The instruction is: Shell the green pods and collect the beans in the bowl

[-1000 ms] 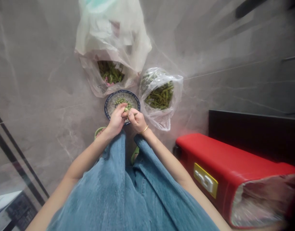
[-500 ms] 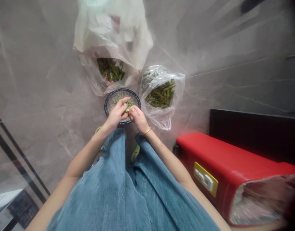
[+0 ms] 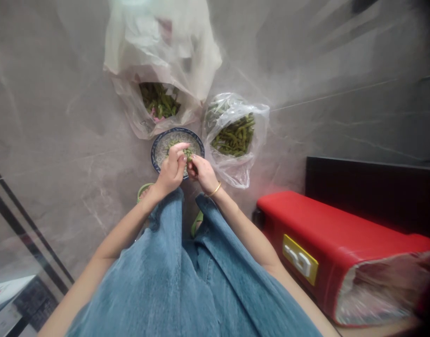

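Observation:
A blue-rimmed patterned bowl (image 3: 160,148) sits on the grey floor and holds a few shelled green beans. Just over its near edge my left hand (image 3: 171,171) and my right hand (image 3: 202,173) meet, fingers pinched together on a green bean pod (image 3: 187,157) between them. My right wrist wears a thin gold bracelet. Beyond the bowl, a clear plastic bag of green pods (image 3: 235,136) stands at the right. A larger whitish bag (image 3: 160,100) with green pods or shells inside lies at the left.
My blue denim legs fill the lower middle, with green sandals (image 3: 143,189) showing beside them. A red box with a yellow label (image 3: 327,243) lies at the right, next to a dark panel. Grey marble floor surrounds everything.
Both hands stayed together over the bowl's near edge, working the pod with their fingers. The view drifted slightly; bags and bowl have not moved.

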Available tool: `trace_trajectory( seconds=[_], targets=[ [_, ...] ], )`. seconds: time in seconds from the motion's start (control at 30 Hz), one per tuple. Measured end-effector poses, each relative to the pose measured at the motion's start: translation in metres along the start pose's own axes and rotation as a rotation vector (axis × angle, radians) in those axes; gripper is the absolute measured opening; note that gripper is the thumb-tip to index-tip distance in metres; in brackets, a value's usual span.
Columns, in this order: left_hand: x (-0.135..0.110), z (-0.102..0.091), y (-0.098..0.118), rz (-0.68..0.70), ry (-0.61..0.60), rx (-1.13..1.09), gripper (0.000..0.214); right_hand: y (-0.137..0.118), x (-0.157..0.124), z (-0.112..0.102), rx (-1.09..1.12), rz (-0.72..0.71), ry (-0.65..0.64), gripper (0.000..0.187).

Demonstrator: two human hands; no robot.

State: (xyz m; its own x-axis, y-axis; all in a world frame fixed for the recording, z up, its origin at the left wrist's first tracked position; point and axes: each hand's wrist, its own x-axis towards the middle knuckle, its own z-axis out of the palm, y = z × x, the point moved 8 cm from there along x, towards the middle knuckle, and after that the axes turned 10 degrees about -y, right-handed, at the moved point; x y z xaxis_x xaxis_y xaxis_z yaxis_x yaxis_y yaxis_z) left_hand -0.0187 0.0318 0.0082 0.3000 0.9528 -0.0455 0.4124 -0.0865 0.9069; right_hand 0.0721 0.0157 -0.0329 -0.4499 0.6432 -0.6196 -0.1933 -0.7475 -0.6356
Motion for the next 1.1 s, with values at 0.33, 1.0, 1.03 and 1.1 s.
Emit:
trace_trajectory(
  seconds=[0.33,1.0,1.03,1.1],
  targets=[
    [-0.007,0.004,-0.004,0.066,-0.001,0.065,0.035,0.003,-0.001,0.007,0.027,0.046,-0.169,0.026],
    [-0.012,0.0,0.006,0.037,0.236,0.121,0.019,-0.012,-0.006,0.002,-0.46,-0.173,0.03,0.018],
    [-0.011,0.0,0.003,0.018,0.237,0.122,0.019,-0.012,-0.005,0.002,-0.494,-0.181,0.034,0.019],
    [-0.01,0.002,-0.006,-0.054,0.208,0.113,0.019,-0.005,0.003,0.0,-0.502,-0.173,0.03,0.021]
  ],
)
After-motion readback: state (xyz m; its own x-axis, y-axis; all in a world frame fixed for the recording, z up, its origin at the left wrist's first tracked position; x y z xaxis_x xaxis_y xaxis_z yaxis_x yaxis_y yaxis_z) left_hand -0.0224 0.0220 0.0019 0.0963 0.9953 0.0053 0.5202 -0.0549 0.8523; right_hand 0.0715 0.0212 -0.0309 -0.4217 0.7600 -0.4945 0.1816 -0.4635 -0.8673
